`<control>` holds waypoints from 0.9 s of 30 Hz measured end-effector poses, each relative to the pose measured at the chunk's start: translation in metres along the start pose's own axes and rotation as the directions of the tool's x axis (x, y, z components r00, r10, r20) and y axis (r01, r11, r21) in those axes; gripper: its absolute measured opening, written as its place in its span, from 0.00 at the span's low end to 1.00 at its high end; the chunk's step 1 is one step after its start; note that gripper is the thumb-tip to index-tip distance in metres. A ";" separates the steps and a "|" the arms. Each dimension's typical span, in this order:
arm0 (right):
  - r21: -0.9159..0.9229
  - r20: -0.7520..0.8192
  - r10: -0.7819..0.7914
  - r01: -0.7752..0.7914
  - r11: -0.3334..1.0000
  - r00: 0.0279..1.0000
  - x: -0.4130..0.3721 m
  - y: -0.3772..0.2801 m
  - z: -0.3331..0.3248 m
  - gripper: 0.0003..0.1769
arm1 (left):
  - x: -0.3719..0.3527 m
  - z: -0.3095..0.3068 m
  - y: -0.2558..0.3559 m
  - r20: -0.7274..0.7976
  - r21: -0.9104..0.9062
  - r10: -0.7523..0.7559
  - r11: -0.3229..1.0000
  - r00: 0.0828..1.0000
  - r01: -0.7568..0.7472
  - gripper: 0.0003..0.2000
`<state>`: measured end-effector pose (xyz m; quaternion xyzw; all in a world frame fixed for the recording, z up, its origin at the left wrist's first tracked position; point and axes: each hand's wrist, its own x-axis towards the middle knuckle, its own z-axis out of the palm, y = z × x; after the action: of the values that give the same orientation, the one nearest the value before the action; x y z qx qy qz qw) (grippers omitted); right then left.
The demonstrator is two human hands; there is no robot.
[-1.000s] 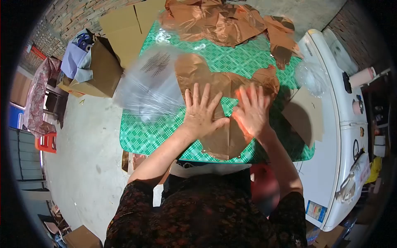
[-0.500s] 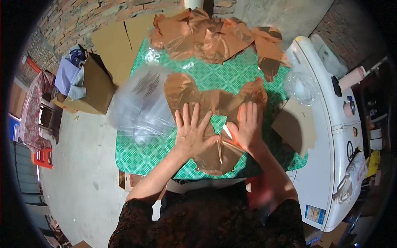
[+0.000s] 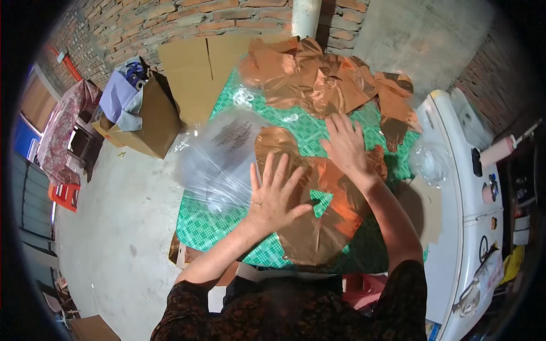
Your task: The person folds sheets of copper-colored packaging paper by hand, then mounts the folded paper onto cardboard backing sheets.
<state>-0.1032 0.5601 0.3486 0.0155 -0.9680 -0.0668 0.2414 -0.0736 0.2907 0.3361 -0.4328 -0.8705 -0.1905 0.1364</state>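
Observation:
A flat, shiny copper-coloured foil piece [image 3: 321, 241] lies on the green checked tablecloth [image 3: 219, 227], its upper lobes curving left and right. My left hand [image 3: 274, 196] rests spread on its left side, beside a small gap where green cloth shows. My right hand [image 3: 346, 145] is open, fingers apart, over the upper edge of the foil, near the far pile; whether it touches anything I cannot tell. Left of the foil lies a clear plastic bag [image 3: 224, 156] with printed lines. A crumpled pile of copper foil [image 3: 313, 77] covers the table's far end.
At the left, a cardboard box [image 3: 153, 122] holds purple and blue items on the floor. A white appliance [image 3: 455, 199] lines the table's right side, with clear plastic [image 3: 429, 162] near it. Behind stand a cardboard sheet [image 3: 190, 74] and a pipe [image 3: 305, 21] by the brick wall.
My right hand has moved up and away from the middle of the foil piece. My left hand stays spread on its left side. The whole view has shifted.

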 end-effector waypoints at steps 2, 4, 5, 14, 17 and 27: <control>0.017 0.115 -0.027 0.025 1.000 0.993 0.030 -0.001 0.010 0.32 | 0.013 -0.005 -0.018 -0.034 0.038 -0.003 0.999 0.999 0.005 0.41; -0.004 0.141 0.012 -0.012 1.000 0.990 0.054 0.003 0.029 0.32 | 0.029 -0.008 -0.043 -0.049 0.055 -0.012 0.998 0.999 0.015 0.39; -0.015 0.155 0.033 -0.031 0.999 0.987 0.065 0.006 0.041 0.32 | 0.040 -0.012 -0.056 -0.045 0.066 -0.016 0.998 0.999 0.019 0.38; -0.084 0.353 0.295 -0.285 0.955 0.888 0.098 0.061 0.076 0.27 | 0.151 0.014 -0.165 -0.030 -0.060 -0.023 0.998 0.999 0.021 0.28; -0.136 0.070 0.198 -0.187 0.973 0.978 0.108 0.059 0.094 0.23 | 0.173 0.031 -0.183 -0.102 -0.096 0.013 0.995 0.995 -0.023 0.25; 0.543 0.022 -0.305 0.245 0.803 0.952 0.160 0.007 0.134 0.17 | 0.205 0.022 -0.199 0.103 -0.124 -0.145 0.980 0.984 0.157 0.19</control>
<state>-0.3074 0.5738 0.3067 0.2184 -0.9471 0.1701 0.1626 -0.3561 0.3340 0.3562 -0.3817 -0.8918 -0.2371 0.0519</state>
